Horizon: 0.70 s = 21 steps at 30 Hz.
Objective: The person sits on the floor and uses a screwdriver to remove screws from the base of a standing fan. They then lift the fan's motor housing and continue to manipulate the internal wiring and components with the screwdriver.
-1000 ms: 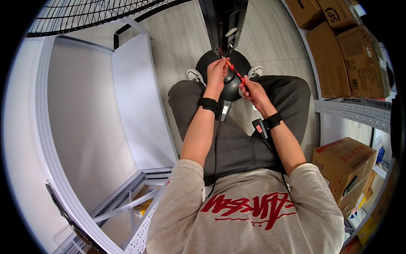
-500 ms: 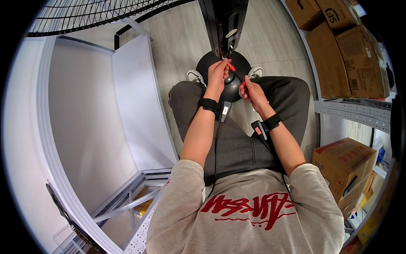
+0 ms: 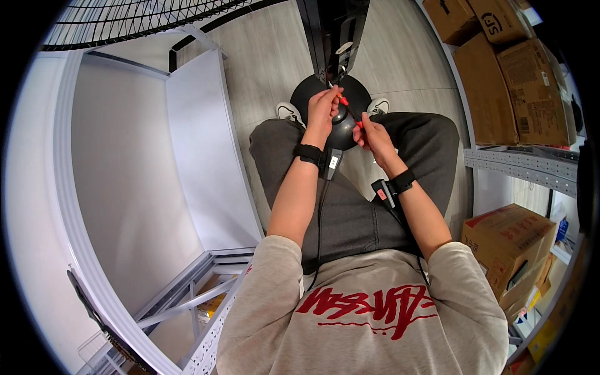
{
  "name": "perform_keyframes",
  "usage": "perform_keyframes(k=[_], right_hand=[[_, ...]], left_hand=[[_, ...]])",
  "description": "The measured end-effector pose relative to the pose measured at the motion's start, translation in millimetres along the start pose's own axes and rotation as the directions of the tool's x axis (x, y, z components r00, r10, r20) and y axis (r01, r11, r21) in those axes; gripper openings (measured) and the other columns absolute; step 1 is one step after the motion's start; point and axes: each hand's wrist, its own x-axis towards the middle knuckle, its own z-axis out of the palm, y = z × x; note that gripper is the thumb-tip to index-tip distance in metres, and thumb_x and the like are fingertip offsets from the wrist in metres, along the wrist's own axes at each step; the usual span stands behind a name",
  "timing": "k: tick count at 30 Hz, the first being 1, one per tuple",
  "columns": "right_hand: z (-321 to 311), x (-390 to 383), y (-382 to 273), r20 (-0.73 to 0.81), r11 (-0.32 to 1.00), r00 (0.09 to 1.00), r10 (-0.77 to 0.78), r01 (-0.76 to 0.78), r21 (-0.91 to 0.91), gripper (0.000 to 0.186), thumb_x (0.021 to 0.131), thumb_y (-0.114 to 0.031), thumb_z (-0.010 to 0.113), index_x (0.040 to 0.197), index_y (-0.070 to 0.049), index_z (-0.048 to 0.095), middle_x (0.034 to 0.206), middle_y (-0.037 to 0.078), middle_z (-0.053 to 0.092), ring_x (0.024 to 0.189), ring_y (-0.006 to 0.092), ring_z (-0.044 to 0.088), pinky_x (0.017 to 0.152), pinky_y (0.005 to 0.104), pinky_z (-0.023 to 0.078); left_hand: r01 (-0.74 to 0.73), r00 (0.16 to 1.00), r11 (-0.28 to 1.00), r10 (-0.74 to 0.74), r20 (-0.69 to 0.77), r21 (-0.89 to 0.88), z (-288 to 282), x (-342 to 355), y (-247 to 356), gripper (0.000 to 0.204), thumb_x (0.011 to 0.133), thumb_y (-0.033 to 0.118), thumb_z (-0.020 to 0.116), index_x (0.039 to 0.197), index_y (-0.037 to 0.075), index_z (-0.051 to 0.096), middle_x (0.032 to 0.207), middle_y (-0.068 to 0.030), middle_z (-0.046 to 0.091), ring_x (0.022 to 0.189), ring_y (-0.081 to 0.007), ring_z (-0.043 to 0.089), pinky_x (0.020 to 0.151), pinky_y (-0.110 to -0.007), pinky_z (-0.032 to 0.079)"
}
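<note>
My left hand (image 3: pixel 321 111) is closed in a pinch on a slim orange-and-red tool (image 3: pixel 343 100), perhaps a screwdriver. Its far end points at the lower part of a glossy black upright column (image 3: pixel 331 40), where my fingertips hide the contact. Closer to me on the right, my right hand (image 3: pixel 375 137) pinches a small red piece (image 3: pixel 358 125); a thin dark part seems to run from it toward the orange-and-red tool. Whether the two join, I cannot tell. Below both hands lies the column's round black base (image 3: pixel 342 134), between my shoes.
Black straps with small cabled devices (image 3: pixel 333 164) sit on both wrists. A white shelf unit (image 3: pixel 200 150) stands at my left. Cardboard boxes (image 3: pixel 484 87) fill a metal rack (image 3: pixel 531 167) at my right. A black wire grille (image 3: pixel 144 22) curves across the far left.
Both hands stay nearly in place with the same grips. The black column appears shifted very slightly to the right.
</note>
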Motion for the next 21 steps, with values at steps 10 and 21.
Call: perform_keyframes(k=[10,21], right_hand=[[9.9,-6.9,-11.4,-0.066,0.995,0.997,0.031,-0.037,-0.095,0.053,0.097,-0.056,0.041,0.082,-0.008,0.058,0.064,-0.001,0.057,0.053,0.0061,0.05,0.048,0.0201,0.034],[10.2,-3.6,0.1,-0.219,0.963,0.943,-0.25,0.219,-0.155,0.043,0.096,-0.049,0.052,0.083,-0.008,0.058,0.071,-0.001,0.061,0.055,0.0053,0.05,0.049,0.0202,0.034]], left_hand=[[-0.044,0.999,0.999,0.044,0.014,-0.005,-3.9,-0.1,0.5,0.019,0.093,0.018,0.06,0.095,0.0,0.066,0.067,0.0058,0.048,0.054,-0.0013,0.038,0.045,-0.017,0.027],[-0.023,0.999,1.0,0.023,0.026,0.012,1.0,-1.7,3.1,0.019,0.095,0.016,0.057,0.102,-0.001,0.064,0.07,0.0052,0.047,0.055,-0.0024,0.04,0.045,-0.017,0.029]])
